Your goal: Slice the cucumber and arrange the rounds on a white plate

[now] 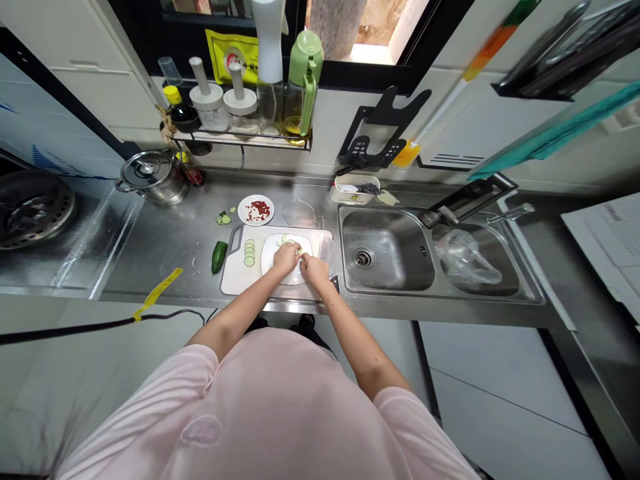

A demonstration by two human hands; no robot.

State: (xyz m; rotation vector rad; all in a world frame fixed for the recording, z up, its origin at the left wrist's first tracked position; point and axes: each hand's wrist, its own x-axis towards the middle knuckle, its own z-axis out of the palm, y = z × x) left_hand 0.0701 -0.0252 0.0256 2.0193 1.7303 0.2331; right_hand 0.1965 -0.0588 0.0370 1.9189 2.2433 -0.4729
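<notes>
A white plate (269, 252) rests on a white cutting board (235, 277) at the counter's front. Over the plate my left hand (287, 257) and my right hand (314, 269) come together with bent fingers. A pale green cucumber slice (300, 252) shows between their fingertips; both seem to grip it. More thin cucumber slices (285, 239) lie on the plate behind my left hand. Left of the plate, a row of overlapping cucumber slices (249, 253) is on the board. A knife, mostly hidden, has its dark handle (335, 283) by the board's right edge.
A cucumber piece (219, 257) and cucumber scraps (223, 218) lie left of the board. Behind it stands a small plate of chopped red pieces (259, 209). A steel pot (153, 177) is at the left, a double sink (387, 250) at the right, a seasoning shelf (250, 135) above.
</notes>
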